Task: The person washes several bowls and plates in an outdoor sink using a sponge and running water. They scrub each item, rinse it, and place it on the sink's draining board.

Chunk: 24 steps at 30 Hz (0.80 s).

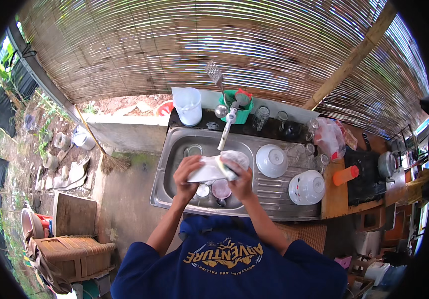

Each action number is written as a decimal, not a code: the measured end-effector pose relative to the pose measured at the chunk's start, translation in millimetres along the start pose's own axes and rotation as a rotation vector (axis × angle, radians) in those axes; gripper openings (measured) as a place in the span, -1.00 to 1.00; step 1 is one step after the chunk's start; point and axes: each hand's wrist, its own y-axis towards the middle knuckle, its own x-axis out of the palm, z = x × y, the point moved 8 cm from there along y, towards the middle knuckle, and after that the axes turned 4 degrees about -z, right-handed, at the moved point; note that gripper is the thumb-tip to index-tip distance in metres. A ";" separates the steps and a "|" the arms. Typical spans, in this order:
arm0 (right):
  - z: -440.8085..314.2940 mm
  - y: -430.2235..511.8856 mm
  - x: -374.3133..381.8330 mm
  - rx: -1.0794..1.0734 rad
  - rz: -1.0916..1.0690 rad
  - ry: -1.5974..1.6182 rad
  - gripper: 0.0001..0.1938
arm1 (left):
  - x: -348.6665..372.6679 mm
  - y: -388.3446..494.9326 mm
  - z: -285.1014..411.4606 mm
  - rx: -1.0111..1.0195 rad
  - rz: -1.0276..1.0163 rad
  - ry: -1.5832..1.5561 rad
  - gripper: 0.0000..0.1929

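Over the basin of a stainless steel sink [169, 140], my left hand [189, 175] grips the left side of a white dish [207, 170]. My right hand [240, 179] presses a sponge [226, 169] against the dish's right part, where pale suds or cloth show; which of these cannot be told. The dish's exact shape is blurred and partly covered by my fingers. Below the dish, a small white cup [203, 190] and a pinkish cup [221, 189] lie in the basin. A clear glass [194, 150] is at the basin's back left. The faucet [229, 123] points down just behind the dish.
White bowls [271, 160] and a stack of bowls [307, 187] sit upside down on the drainboard, beside several glasses [299, 151]. A white pitcher [187, 106] and a green utensil basket [241, 114] stand on the back ledge. An orange tumbler [345, 175] lies at right near a stove [366, 175].
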 end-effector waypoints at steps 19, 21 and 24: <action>-20.7 10.6 -8.8 -0.090 -0.046 -0.166 -0.44 | 4.8 8.2 -12.0 -0.220 -0.230 0.131 -0.49; -33.5 10.5 -5.0 -0.213 -0.095 -0.287 -0.46 | 1.7 12.2 -4.2 -0.112 -0.154 0.095 -0.46; -28.1 13.6 -12.6 -0.118 0.064 0.011 -0.50 | -12.4 12.0 10.7 0.039 0.061 -0.072 -0.47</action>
